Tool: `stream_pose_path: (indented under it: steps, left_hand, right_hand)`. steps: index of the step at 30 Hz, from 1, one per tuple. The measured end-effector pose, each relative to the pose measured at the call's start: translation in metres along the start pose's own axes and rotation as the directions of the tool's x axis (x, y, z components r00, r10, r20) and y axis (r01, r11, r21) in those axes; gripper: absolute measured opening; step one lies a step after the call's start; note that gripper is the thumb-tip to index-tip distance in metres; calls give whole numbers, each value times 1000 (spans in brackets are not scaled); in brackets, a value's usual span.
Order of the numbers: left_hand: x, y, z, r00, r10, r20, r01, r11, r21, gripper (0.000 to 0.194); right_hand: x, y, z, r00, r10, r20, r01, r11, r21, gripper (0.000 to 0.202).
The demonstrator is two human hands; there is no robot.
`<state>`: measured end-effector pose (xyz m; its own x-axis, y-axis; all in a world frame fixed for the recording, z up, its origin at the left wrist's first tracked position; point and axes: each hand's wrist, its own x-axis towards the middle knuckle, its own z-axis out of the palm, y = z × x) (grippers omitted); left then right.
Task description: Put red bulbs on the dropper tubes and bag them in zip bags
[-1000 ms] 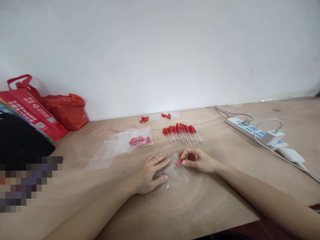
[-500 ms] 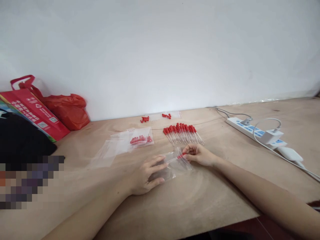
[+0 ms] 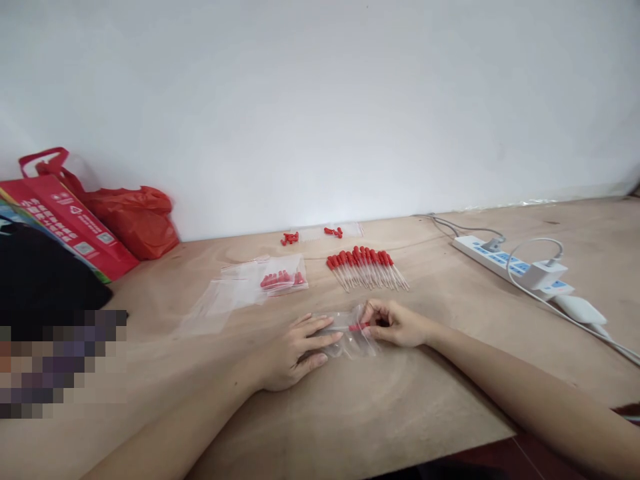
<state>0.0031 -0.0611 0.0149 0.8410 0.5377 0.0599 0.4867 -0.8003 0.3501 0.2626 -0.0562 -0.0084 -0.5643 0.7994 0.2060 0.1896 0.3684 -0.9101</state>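
A clear plastic zip bag (image 3: 345,347) lies on the table between my hands. My left hand (image 3: 300,353) rests on the bag's left part with its fingers stretched out and apart. My right hand (image 3: 395,323) pinches the red bulb of a dropper (image 3: 356,327) at the bag's right end. The dropper's pale stem points left inside the bag, partly under my left fingers. Beyond my right hand lies a row of several red-bulbed droppers (image 3: 367,263). Left of them, a clear bag with red bulbs (image 3: 280,279) lies over flat zip bags (image 3: 220,300).
Small piles of red bulbs (image 3: 289,238) and another bag (image 3: 353,230) lie near the wall. A white power strip (image 3: 493,257) with plugs and cables is at the right. A red plastic bag (image 3: 135,220), a printed bag (image 3: 65,213) and a black item (image 3: 45,287) stand at the left.
My right hand has moved slightly left and nearer to me, pushing the dropper further into the bag. The left hand has stayed nearly in place, its fingers flatter on the bag.
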Motion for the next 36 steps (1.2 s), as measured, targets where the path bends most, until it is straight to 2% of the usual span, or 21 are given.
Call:
stream_pose_path:
  steps: [4,7,12,17,19,22,24,26,27,30,33,36]
  left_hand:
    - [-3,-1,-4,999,-12,-31,11,999,-42,47]
    - [-6,-5,-8,999,-6,-42,3,998,-69,39]
    - [-5,-14,-7,998,-5,-58,-2,995,-104,28]
    - [-1,-20,-3,984,-21,-179,-9,987,-161,23]
    - [0,-20,-3,974,-39,-221,4,988,-157,23]
    - [-1,-18,-4,974,-30,-224,1,992,-128,22]
    - [-1,-17,-5,980,2,-198,-24,994,-110,26]
    - [-2,-17,-5,986,29,-167,-44,995,-91,29]
    - [-2,-17,-5,987,37,-154,-50,995,-82,31]
    - [-2,-18,-5,992,48,-117,-56,996,-68,32]
    - [-2,-18,-5,992,66,-108,-74,995,-72,32]
    - [-1,-18,-5,990,81,-118,-91,993,-81,33]
  right_hand:
    - [6,7,-9,998,3,-69,-7,999,-54,21]
    - [11,10,-16,995,18,-99,-23,998,-57,24]
    - [16,7,-17,995,-84,-55,66,961,-270,22]
    - [18,6,-6,973,-33,-230,-63,914,-401,31]
    - [16,7,-4,971,-33,-237,-65,917,-393,30]
    - [16,12,-13,965,14,-262,-99,945,-313,20]
    - [22,16,-29,928,34,-371,-152,944,-294,17]
    - [36,18,-49,864,-18,-503,-198,907,-371,17]
    - [45,19,-60,845,-49,-533,-228,868,-441,16]
    - [76,21,-81,835,-62,-546,-358,693,-626,21]
    - [105,26,-84,799,-20,-601,-496,544,-677,31]
    - [124,32,-77,785,51,-618,-555,503,-663,29]
